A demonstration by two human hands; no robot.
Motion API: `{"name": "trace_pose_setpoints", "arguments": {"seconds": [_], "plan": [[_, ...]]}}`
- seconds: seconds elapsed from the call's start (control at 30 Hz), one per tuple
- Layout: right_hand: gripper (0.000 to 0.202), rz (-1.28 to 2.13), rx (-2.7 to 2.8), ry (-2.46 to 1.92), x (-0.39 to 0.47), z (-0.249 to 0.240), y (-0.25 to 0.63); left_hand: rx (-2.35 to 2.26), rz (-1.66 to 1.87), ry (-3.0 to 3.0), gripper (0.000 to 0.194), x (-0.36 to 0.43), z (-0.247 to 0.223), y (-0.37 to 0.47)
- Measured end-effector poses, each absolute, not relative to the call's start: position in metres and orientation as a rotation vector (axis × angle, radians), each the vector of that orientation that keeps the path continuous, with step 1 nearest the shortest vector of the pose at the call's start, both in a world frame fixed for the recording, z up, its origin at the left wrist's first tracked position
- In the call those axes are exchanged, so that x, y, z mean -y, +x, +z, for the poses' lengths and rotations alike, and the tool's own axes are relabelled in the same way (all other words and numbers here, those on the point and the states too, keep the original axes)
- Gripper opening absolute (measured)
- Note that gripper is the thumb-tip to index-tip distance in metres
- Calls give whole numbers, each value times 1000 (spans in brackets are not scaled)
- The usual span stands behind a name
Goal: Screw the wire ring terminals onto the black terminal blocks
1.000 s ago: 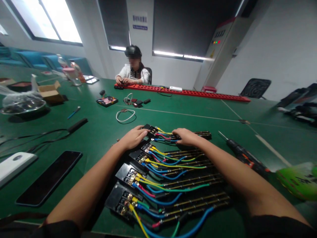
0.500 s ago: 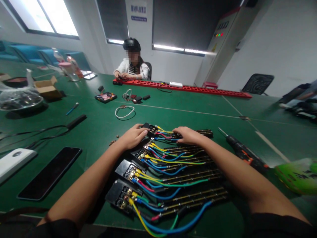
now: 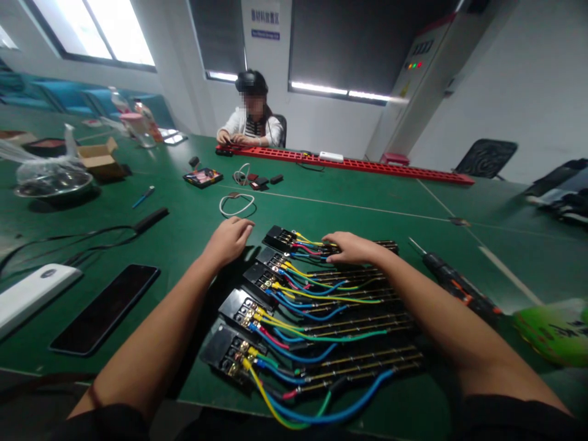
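Left hand (image 3: 228, 241) just came off farthest black plastic block (image 3: 277, 237); now near it, small gap between. Left grip loose, fingers a bit curled, nothing seen in it. Right hand (image 3: 353, 248) still on thin coloured wires (image 3: 309, 241) and gold-lined black strips (image 3: 388, 245) of same set; grip part closed over them, cannot tell how tight. So likely only right hand steadies that set. Set lies on green counter (image 3: 184, 205), beyond more wired black blocks (image 3: 237, 304).
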State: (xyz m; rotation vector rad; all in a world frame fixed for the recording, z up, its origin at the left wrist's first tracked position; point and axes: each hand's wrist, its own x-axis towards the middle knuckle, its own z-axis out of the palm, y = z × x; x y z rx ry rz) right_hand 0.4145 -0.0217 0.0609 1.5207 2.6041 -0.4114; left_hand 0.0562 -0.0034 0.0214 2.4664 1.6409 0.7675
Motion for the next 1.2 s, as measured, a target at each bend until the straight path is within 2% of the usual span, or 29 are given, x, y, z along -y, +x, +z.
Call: {"name": "trace_pose_setpoints", "arguments": {"seconds": [0.13,0.23,0.33,0.5,0.7,0.9,1.2], "plan": [[43,-363,-2743,1569,24,63,404,-1955,636,2368,35,0,15,27],[28,-320,-2857,1555,25,62,392,-2002,472,2326,32,-1,8,12],[23,-252,-2905,1515,25,59,382,-1977,365,2319,34,-2,2,2],[26,-88,-2867,1411,24,55,370,-1949,163,2286,41,-6,-4,-8],[41,109,-2779,1374,25,51,364,-1890,179,2294,43,-5,-7,-10],[37,253,-2732,1300,23,49,363,-1877,180,2324,36,-3,-5,-5],[39,383,-2718,1190,21,48,360,-1886,119,2287,35,-1,-1,-5]]}}
